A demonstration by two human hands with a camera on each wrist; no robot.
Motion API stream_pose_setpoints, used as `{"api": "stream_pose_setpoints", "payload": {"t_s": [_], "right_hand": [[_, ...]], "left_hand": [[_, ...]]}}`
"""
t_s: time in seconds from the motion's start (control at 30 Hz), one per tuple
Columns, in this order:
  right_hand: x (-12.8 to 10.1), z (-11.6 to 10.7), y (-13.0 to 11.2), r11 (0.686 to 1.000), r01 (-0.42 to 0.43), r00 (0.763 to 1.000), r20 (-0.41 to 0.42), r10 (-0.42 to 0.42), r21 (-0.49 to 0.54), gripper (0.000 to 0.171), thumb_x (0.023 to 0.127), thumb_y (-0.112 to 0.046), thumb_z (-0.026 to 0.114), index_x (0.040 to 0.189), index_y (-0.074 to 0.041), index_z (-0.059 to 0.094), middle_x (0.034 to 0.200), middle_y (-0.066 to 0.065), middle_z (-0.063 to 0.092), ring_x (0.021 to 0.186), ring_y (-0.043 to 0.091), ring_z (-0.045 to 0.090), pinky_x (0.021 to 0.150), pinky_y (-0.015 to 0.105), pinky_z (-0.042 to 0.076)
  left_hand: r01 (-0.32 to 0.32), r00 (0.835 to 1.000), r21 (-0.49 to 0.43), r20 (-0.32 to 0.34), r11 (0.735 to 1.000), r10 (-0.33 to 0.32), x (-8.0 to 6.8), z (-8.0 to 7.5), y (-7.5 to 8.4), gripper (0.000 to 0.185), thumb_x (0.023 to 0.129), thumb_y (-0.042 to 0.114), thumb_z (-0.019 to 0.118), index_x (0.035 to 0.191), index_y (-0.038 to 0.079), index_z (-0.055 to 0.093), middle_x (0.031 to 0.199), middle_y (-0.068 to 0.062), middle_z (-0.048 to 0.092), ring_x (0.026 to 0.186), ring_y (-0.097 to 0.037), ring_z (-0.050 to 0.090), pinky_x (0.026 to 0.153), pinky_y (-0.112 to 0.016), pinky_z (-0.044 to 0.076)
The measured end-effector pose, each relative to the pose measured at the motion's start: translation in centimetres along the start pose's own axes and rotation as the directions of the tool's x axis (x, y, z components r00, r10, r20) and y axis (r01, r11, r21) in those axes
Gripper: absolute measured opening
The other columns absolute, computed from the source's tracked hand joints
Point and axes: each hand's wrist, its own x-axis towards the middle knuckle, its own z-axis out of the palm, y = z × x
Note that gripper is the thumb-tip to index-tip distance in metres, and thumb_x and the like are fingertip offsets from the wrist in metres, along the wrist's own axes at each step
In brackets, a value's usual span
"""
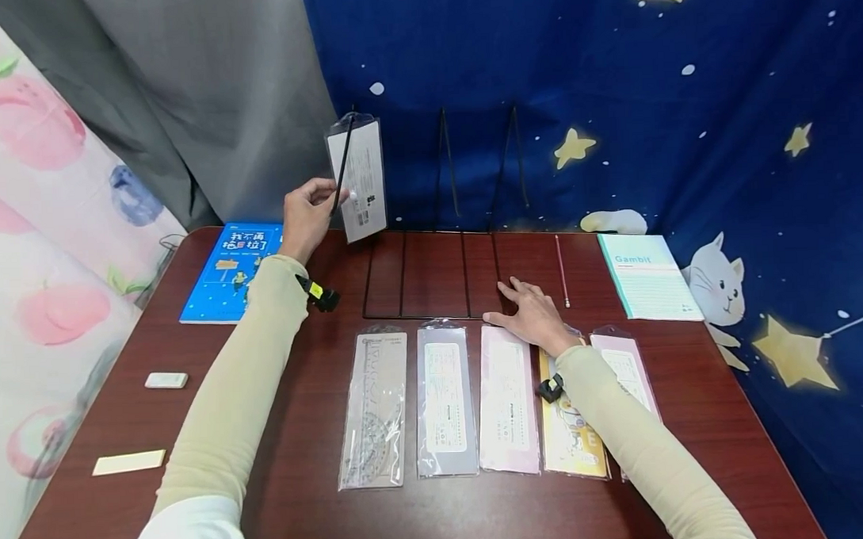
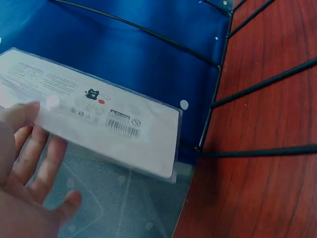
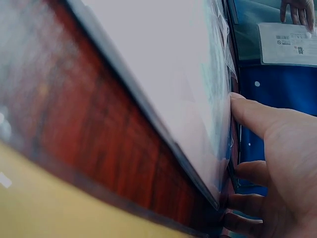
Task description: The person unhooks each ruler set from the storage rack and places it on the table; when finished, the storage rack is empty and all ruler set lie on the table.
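Note:
A flat white package (image 1: 363, 181) in a clear plastic sleeve hangs upright from an arm of the black wire rack (image 1: 419, 318). Its barcode and black cat print face me. My left hand (image 1: 311, 214) pinches the package's left edge, thumb in front and fingers curled behind, as the left wrist view (image 2: 29, 163) also shows. On the table, my right hand (image 1: 533, 317) rests with fingers spread on the front right corner of the rack's base. Beneath that hand lies a pink sleeved package (image 1: 508, 402); a yellow one (image 1: 573, 431) is partly hidden by the right wrist.
Also in the front row are a clear ruler set (image 1: 372, 414), a grey package (image 1: 446, 412) and another pink one (image 1: 623, 366). A blue book (image 1: 225, 285), white eraser (image 1: 166, 380) and cream strip (image 1: 128, 462) lie left. At right are a pencil (image 1: 562, 273) and notebook (image 1: 649, 278).

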Motion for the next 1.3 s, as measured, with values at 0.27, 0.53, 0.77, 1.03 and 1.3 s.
{"api": "stream_pose_setpoints", "payload": {"t_s": [0.27,0.53,0.77,1.03,1.3], "right_hand": [[-0.1,-0.2,0.1,1.000,-0.003,1.000,-0.001,0.003,0.011,0.086,0.094,-0.059,0.068,0.162,-0.016,0.037,0.172,0.016,0.024,0.157,0.042,0.023,0.125,0.064,0.019],[-0.2,-0.3,0.1,1.000,-0.003,1.000,-0.001,0.004,0.008,0.086,0.094,-0.058,0.068,0.162,-0.016,0.037,0.172,0.017,0.024,0.157,0.043,0.023,0.125,0.067,0.017],[-0.2,-0.3,-0.1,1.000,-0.006,1.000,0.002,0.006,0.007,0.087,0.094,-0.059,0.068,0.162,-0.016,0.037,0.172,0.017,0.024,0.157,0.043,0.023,0.125,0.066,0.017],[-0.4,-0.2,-0.3,1.000,0.000,1.000,-0.008,0.000,-0.001,0.086,0.094,-0.057,0.070,0.162,-0.015,0.037,0.171,0.018,0.025,0.157,0.044,0.024,0.125,0.066,0.019],[-0.2,0.0,-0.3,1.000,0.002,1.000,-0.006,-0.002,-0.010,0.086,0.094,-0.057,0.069,0.162,-0.015,0.037,0.171,0.019,0.025,0.157,0.043,0.024,0.124,0.066,0.019]], "left_hand": [[-0.017,0.997,0.005,0.072,1.000,0.017,-1.1,-0.7,-0.3,0.036,0.095,0.043,0.073,0.117,0.014,0.073,0.113,-0.002,0.075,0.108,-0.013,0.072,0.100,-0.032,0.052],[0.008,0.991,-0.066,0.131,0.998,0.001,-1.9,-1.4,-0.7,0.036,0.094,0.044,0.074,0.116,0.015,0.074,0.112,0.000,0.076,0.094,-0.008,0.072,0.091,-0.026,0.057],[0.016,0.985,-0.049,0.170,0.999,-0.007,-3.1,-1.8,-0.9,0.040,0.094,0.048,0.073,0.118,0.016,0.074,0.113,0.001,0.076,0.101,-0.018,0.070,0.087,-0.022,0.054],[0.023,0.979,-0.074,0.205,0.997,-0.007,-4.9,-1.9,-1.1,0.039,0.094,0.048,0.074,0.115,0.015,0.074,0.106,0.008,0.077,0.101,-0.020,0.071,0.086,-0.022,0.055],[0.031,0.976,-0.079,0.219,0.996,-0.013,-6.2,-2.3,-1.4,0.040,0.094,0.049,0.073,0.114,0.015,0.073,0.103,0.009,0.076,0.107,-0.033,0.069,0.088,-0.023,0.054]]}}
